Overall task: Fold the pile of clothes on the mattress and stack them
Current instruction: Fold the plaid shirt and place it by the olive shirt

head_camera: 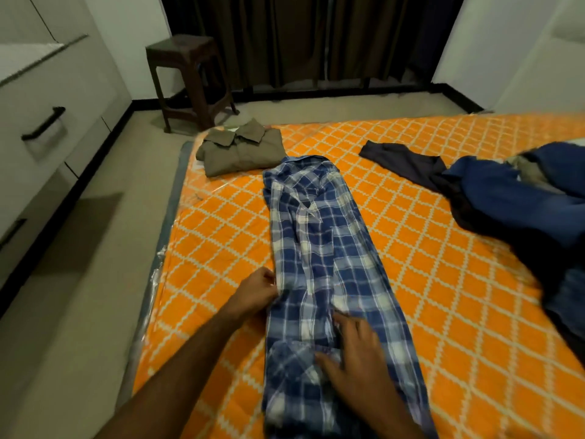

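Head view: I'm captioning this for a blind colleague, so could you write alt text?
A blue plaid shirt lies folded into a long strip on an orange patterned mattress; the left hand pinches its edge while the right hand presses it flat. A folded olive shirt sits beyond, unfolded dark clothes to the right.

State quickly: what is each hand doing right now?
Left hand: pinches the plaid shirt at its left edge.
Right hand: open, fingers flat on the shirt.

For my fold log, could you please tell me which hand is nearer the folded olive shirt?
Left. The left hand grips the plaid shirt's left edge, below the olive shirt; the right hand rests flat nearer the hem.
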`<act>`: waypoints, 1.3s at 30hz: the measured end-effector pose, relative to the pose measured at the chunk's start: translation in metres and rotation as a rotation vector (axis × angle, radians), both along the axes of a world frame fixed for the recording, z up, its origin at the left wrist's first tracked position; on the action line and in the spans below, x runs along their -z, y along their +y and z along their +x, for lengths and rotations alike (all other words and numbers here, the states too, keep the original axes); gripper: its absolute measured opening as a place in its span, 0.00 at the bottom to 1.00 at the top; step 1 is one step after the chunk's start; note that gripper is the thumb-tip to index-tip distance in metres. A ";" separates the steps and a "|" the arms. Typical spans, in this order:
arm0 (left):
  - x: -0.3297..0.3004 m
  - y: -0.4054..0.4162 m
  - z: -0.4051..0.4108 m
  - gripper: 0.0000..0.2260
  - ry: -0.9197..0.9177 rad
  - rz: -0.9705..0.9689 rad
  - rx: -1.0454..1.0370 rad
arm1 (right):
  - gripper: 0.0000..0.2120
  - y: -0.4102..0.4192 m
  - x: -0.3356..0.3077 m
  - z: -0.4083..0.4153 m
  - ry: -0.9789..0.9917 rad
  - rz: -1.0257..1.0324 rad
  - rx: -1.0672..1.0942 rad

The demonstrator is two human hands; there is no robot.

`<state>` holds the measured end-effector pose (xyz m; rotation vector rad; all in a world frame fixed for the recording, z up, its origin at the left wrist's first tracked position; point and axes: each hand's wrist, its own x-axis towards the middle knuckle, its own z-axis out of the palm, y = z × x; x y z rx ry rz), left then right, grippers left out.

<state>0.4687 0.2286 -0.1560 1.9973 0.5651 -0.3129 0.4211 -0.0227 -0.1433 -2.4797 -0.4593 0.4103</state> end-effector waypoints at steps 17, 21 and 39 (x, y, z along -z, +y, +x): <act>-0.021 -0.083 -0.176 0.13 -0.060 -0.413 -0.112 | 0.29 -0.055 -0.021 -0.044 0.083 0.219 -0.081; -0.027 -0.095 -0.191 0.13 -0.085 -0.224 -0.216 | 0.34 -0.066 -0.017 -0.073 -0.205 -0.001 -0.333; -0.092 -0.105 -0.151 0.10 -0.224 -0.908 -0.306 | 0.19 -0.039 -0.096 -0.038 -0.416 -0.046 -0.302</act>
